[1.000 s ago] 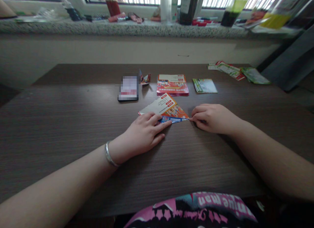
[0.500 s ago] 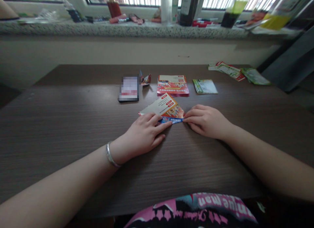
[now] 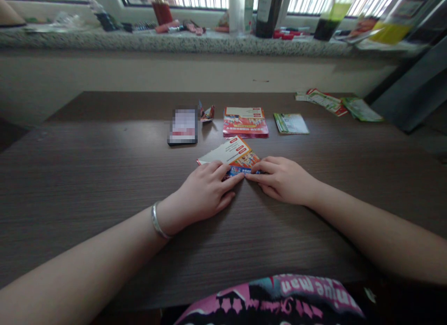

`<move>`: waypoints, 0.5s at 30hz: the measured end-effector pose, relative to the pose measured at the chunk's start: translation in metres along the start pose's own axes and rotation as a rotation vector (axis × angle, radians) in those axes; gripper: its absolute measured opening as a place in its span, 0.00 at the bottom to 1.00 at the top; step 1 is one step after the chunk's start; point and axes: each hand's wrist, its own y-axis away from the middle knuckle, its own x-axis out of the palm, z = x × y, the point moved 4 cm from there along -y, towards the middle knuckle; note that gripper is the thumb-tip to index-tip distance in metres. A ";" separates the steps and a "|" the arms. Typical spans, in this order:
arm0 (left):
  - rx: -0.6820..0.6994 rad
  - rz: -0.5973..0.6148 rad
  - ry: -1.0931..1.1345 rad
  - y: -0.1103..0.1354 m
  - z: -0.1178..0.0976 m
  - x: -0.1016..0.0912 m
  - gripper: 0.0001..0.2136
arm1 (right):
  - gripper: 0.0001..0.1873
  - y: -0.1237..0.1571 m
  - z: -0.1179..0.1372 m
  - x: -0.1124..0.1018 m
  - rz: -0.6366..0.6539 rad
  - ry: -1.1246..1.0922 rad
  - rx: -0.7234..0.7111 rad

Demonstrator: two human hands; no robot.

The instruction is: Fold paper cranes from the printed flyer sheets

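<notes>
By the left hand [image 3: 202, 192], nothing is clasped: its fingers are extended and laid flat on a folded printed paper [image 3: 230, 152]. By the right hand [image 3: 288, 178], the same paper is pressed at its right part, with the fingers held close together and slightly bent; whether the edge is also pinched between thumb and finger cannot be told. The two index fingertips are brought almost together at the near edge of the paper, where a narrow blue strip [image 3: 240, 169] is seen. Above this strip a pale area with small red labels and an orange picture is shown.

The paper is placed in the middle of the brown table [image 3: 104, 176], just before a stack of red leaflets [image 3: 245, 123]. To the left of this stack, a small folded paper piece [image 3: 207, 114] is stood, and next to it a dark-edged device [image 3: 183, 125] is laid, its screen being blurred. To the right, a green-and-white stack [image 3: 292, 123] is placed, and farther behind, loose leaflets [image 3: 327, 101] are spread.

On the left wrist a silver bracelet [image 3: 159, 220] is worn. Beyond the table, the stone windowsill [image 3: 195, 44] is crowded with bottles and small objects, among which a red bottle [image 3: 161, 12] can be distinguished.
</notes>
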 end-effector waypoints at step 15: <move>0.008 -0.009 0.003 -0.001 -0.001 -0.001 0.21 | 0.17 -0.001 0.003 -0.001 -0.014 0.015 0.033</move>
